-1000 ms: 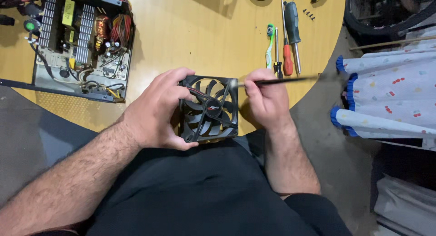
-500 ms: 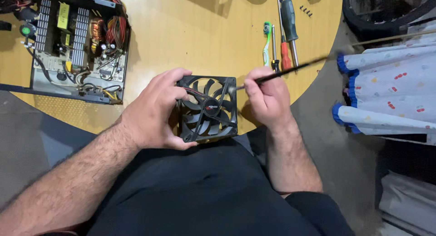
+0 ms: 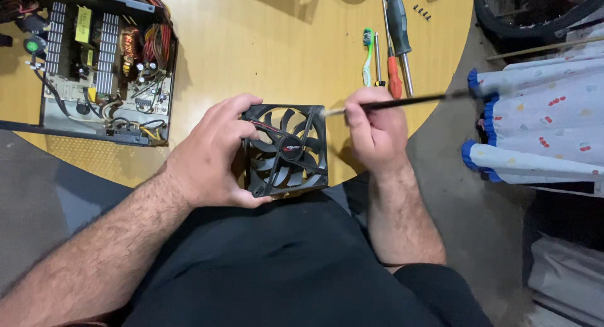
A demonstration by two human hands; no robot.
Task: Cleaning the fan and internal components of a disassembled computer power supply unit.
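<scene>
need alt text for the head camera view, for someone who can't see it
Seen from above, a person's left hand holds a black square cooling fan while the right hand brushes its upper corner with a thin black-handled brush. An opened power supply and screwdrivers lie on the round wooden table.

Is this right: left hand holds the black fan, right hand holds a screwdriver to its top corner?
Not quite. In the head view the right hand holds a thin brush, not a screwdriver; the screwdrivers lie on the table. The left hand does hold the black fan.
</scene>
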